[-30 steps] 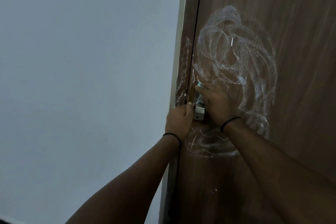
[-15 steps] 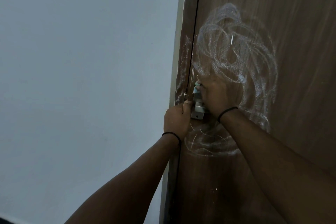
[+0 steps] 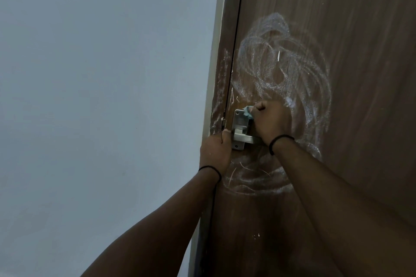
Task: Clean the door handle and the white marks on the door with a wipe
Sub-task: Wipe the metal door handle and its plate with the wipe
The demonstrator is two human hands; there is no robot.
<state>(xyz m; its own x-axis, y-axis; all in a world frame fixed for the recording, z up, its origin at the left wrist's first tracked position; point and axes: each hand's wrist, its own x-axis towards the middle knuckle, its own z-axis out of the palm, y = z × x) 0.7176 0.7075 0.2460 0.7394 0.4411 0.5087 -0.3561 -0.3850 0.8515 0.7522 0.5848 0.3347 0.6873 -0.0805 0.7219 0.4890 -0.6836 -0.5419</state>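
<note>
The right hand (image 3: pixel 269 120) grips a wipe (image 3: pixel 247 113) against the handle (image 3: pixel 242 129) plate. At seven o'clock, the left hand (image 3: pixel 215 149) curls around the door (image 3: pixel 337 29) edge. White marks (image 3: pixel 281 69) swirl at twelve.

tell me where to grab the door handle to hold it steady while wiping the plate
Take the door handle by its flat lever bar, coming from below and the right. The bar juts out sideways from the plate, so fingers can wrap under it. That would probably leave the upper plate free for the wipe in the right hand. The left hand is at the door's edge.

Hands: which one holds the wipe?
The right hand, fingers curled round the pale blue wipe at the handle plate; the left hand grips the door edge, no wipe.
</note>
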